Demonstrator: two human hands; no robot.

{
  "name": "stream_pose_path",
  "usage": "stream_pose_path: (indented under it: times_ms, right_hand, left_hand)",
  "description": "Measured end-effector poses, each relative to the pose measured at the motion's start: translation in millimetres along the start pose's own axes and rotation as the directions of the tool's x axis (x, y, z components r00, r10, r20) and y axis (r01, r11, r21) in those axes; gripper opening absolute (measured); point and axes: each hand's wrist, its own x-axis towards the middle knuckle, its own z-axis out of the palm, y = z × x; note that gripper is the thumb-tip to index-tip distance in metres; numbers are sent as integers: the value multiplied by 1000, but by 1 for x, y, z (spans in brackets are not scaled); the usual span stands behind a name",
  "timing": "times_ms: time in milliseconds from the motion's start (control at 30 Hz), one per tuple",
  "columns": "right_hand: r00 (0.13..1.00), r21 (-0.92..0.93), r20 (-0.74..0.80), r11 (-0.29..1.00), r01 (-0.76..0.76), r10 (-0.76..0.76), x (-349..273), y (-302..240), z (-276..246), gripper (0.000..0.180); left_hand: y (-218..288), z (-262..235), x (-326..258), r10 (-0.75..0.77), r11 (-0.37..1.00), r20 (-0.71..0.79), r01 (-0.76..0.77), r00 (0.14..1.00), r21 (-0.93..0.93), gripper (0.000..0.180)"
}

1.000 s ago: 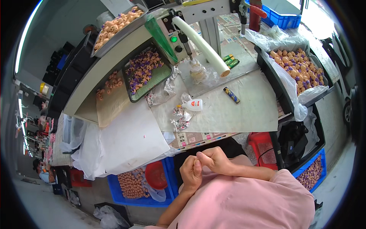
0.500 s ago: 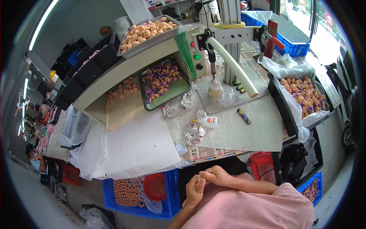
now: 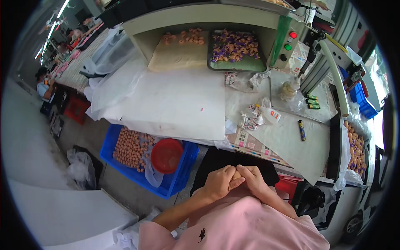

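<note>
My left hand [image 3: 220, 183] and my right hand [image 3: 252, 180] are pressed together in front of my lap, above the pink shirt [image 3: 246, 216]. The fingers of both are curled in and closed. A small peach-coloured bit seems to show between them, but the fingers cover most of it, so its kind cannot be made out. Left of my hands, below the table edge, stands a blue crate [image 3: 180, 185] with small round peach-coloured pieces [image 3: 130, 148] and a red bowl [image 3: 166, 156] in it.
White sheets cover the worktable [image 3: 179, 104]. Under the machine's shelf lies a dark tray [image 3: 237, 66] of peach and purple pieces. A glue bottle [image 3: 271, 116], a battery-like cylinder [image 3: 301, 130] and a press [image 3: 329, 71] are at the right. A person [image 3: 45, 85] sits far left.
The view has swung left and down, so the table and blue crate show more fully. My hands remain together near my lap, the left now wrapped closer against the right.
</note>
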Motion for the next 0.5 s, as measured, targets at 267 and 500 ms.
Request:
stream_pose_path:
  times_ms: [267,500]
  right_hand:
    - [995,-182,102,983,26,-7,3,6,64,42]
    - [984,-339,147,930,145,-100,-15,9,103,37]
  left_hand:
    - [-40,-19,-72,-360,755,-99,227,928,-615,42]
    - [-196,-51,-95,-857,-132,184,140,481,-981,21]
